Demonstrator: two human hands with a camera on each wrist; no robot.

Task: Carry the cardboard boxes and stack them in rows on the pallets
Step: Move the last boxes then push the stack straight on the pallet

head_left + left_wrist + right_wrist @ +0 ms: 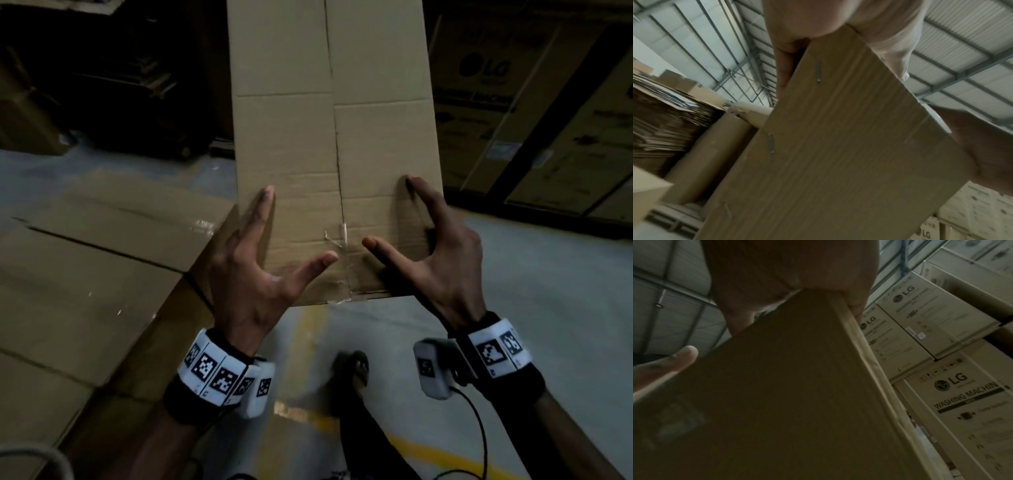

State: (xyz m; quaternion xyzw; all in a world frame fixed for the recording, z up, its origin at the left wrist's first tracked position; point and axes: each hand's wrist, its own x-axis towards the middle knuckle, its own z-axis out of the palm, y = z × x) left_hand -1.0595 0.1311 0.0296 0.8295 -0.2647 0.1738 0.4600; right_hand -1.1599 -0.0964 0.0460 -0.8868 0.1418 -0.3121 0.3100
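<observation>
A long, plain cardboard box (pixel 329 102) runs away from me, and I hold it above the floor by its near end. My left hand (pixel 298 226) grips the near left corner, with thumb and forefinger spread on top and the other fingers hidden beneath. My right hand (pixel 390 212) grips the near right corner, thumb on top and forefinger bent on the top near the right edge. The left wrist view shows the box's stapled underside (pixel 838 146). In the right wrist view the underside (pixel 787 394) is dark, with my thumb (pixel 684 353) beside it.
Large brown cartons (pixel 85 274) lie low on my left, close to the held box. Stacked LG washing machine cartons (pixel 513 102) form a wall on the right (pixel 962 394). Piles of flattened cardboard (pixel 663 121) stand at the left. A yellow line (pixel 308 342) marks the grey floor by my foot (pixel 356 370).
</observation>
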